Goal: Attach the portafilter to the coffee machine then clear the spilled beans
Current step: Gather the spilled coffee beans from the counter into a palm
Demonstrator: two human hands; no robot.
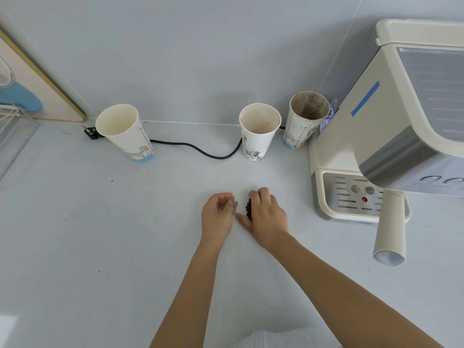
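Observation:
A small heap of dark coffee beans (248,209) lies on the white counter between my two hands. My right hand (267,213) rests edge-down on the counter, cupped against the right side of the heap. My left hand (218,215) sits just left of the beans with its fingers curled; I cannot tell whether it holds any. The cream coffee machine (391,126) stands at the right. The portafilter's cream handle (390,232) sticks out toward me from under the machine's head, above the drip tray (349,197).
Three paper cups stand along the back wall: one at the left (126,133), one in the middle (258,131), and a coffee-stained one (305,119) beside the machine. A black power cable (200,150) runs behind them. A wire rack (12,136) is at the far left.

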